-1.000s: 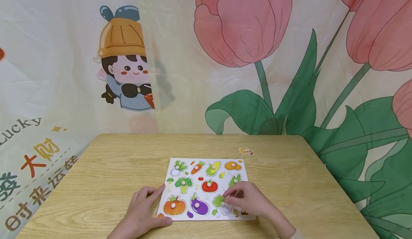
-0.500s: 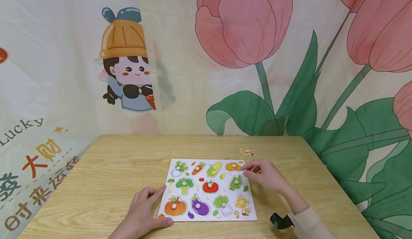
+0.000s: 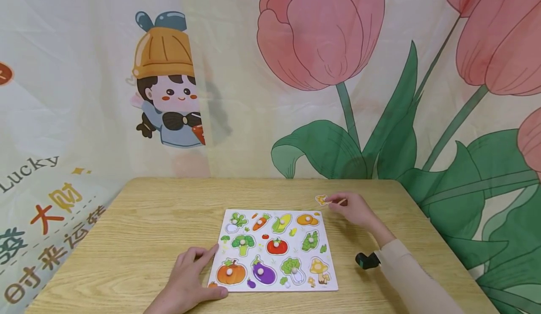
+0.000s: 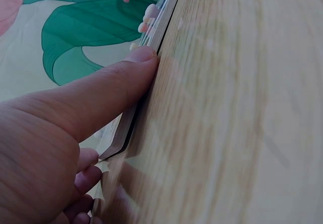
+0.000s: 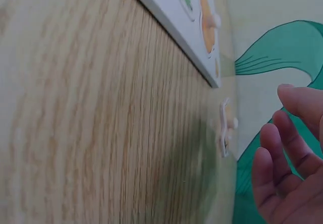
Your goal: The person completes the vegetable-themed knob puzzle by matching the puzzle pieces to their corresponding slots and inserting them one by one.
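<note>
A white vegetable puzzle board (image 3: 270, 229) lies flat on the table, its knobbed pieces sitting in their cutouts. The mushroom cutout (image 3: 319, 269) at its near right corner holds no knobbed piece. My left hand (image 3: 188, 276) rests at the board's near left corner, thumb against the front edge, index finger at the left edge. In the left wrist view, the thumb (image 4: 116, 85) touches the board's side. Beyond the far right corner lies a mushroom puzzle piece (image 3: 321, 200) with a knob. My right hand (image 3: 352, 207) hovers by it; in the right wrist view, thumb and fingers are apart, off the piece (image 5: 224, 128).
The wooden table (image 3: 148, 220) reaches back to a hanging cloth (image 3: 236, 93) printed with tulips and a cartoon child. A black device (image 3: 367, 260) shows at the right wrist, beside the sleeve.
My right hand has left the board's near right part and travelled away and to the right, to the mushroom piece. The mushroom cutout has come into view. My left hand stays put.
</note>
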